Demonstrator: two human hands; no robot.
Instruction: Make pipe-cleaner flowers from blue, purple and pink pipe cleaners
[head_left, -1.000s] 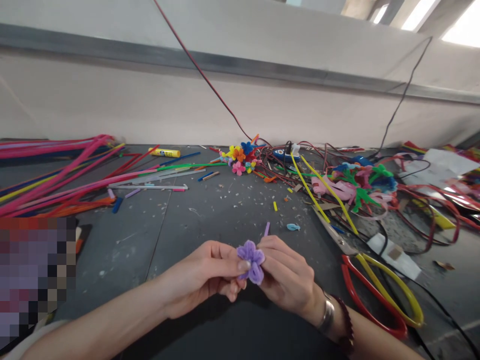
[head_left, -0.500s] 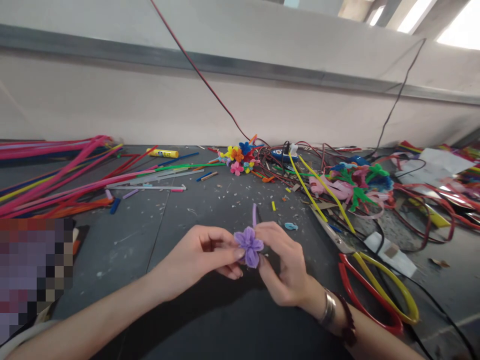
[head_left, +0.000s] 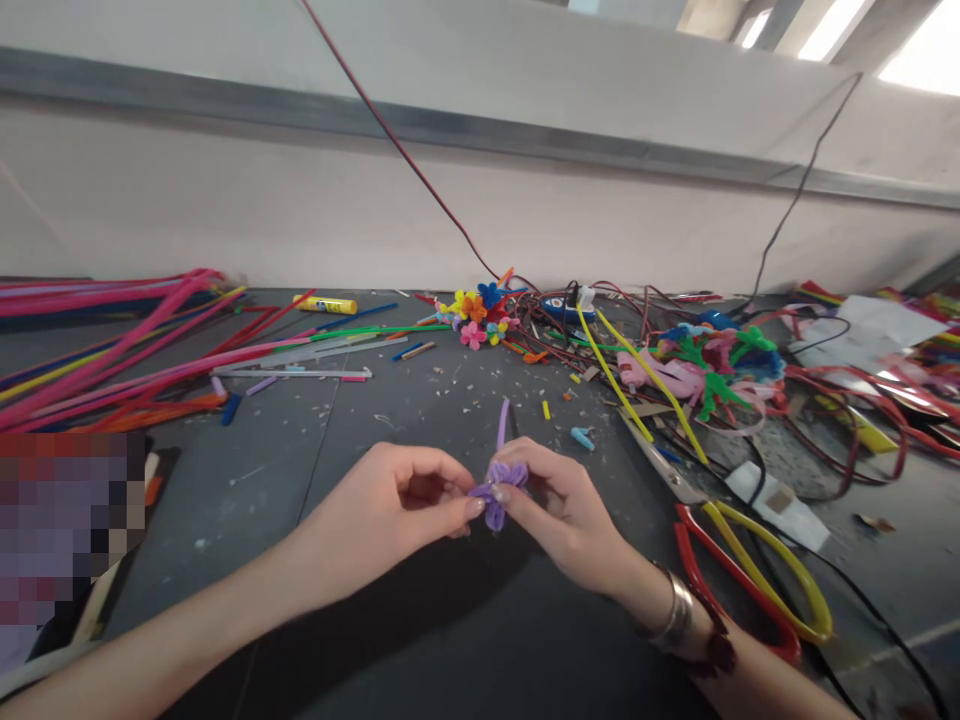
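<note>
Both hands meet at the middle of the view, over a dark grey work table (head_left: 360, 420). The left hand (head_left: 390, 515) and right hand (head_left: 562, 510) are clamped from either side on a purple pipe-cleaner flower (head_left: 495, 495), fingertips closed on its petals. A purple stem (head_left: 502, 425) rises from the flower toward 12 o'clock.

Bare table with scattered scraps surrounds the hands from 9 to 11 o'clock, leaving open room there. Just past the stem at 1 o'clock lies a small blue scrap (head_left: 581, 438). Scissors (head_left: 750, 580) with red and yellow handles lie at 4 o'clock, near the right wrist and its metal bangle (head_left: 675, 612). Long pink pipe cleaners (head_left: 112, 350) fan out at 10 o'clock, and a yellow glue stick (head_left: 325, 305) lies beyond. A bunch of small multicoloured flowers (head_left: 476, 312) sits at 12 o'clock, and a wire tangle (head_left: 840, 420) spreads at 2 o'clock.

Compared with the earlier frame, the fingers have closed in, covering more of the flower.
</note>
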